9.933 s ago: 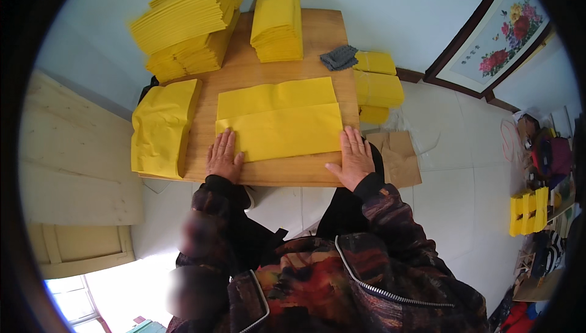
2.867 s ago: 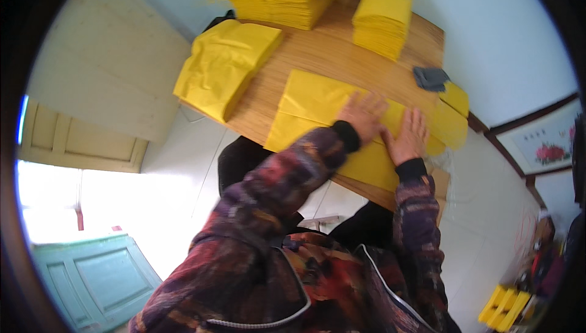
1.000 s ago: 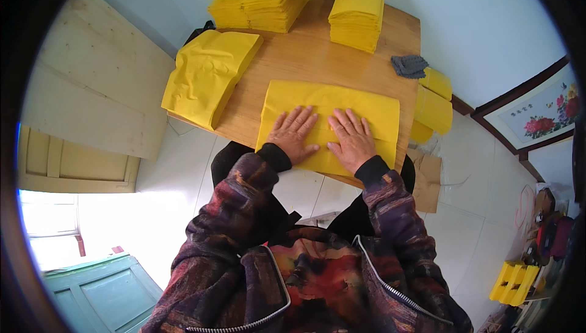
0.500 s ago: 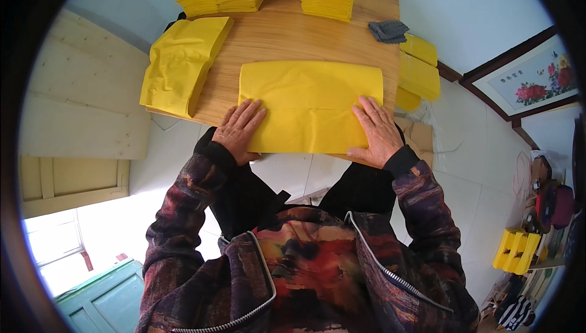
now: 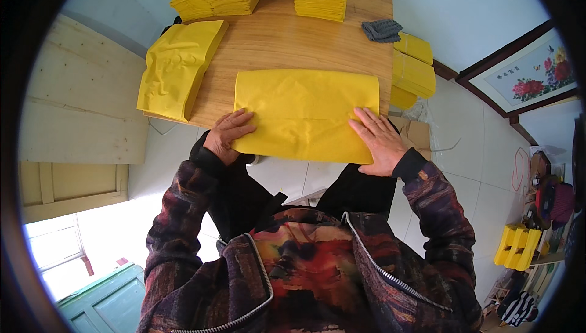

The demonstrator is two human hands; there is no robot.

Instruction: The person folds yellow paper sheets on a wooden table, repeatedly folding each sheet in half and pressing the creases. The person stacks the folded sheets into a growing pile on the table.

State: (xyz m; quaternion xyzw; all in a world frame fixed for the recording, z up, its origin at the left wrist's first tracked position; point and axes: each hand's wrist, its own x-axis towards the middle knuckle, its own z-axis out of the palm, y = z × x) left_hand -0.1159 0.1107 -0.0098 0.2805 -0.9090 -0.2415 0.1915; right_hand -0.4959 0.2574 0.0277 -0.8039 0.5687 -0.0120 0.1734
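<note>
Head view: left hand and right hand partly hide yellow sheet.

Folded sheet on table, near edge; stack left; cloth behind, at right

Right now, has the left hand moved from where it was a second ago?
Yes. The left hand has moved left, toward the stationary wrinkled yellow stack.

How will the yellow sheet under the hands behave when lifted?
The yellow sheet would probably bend, since it shows ripples and a crease. It may sag between the left hand and right hand, which touch its ends. Rolling seems unlikely: it looks flat.
</note>
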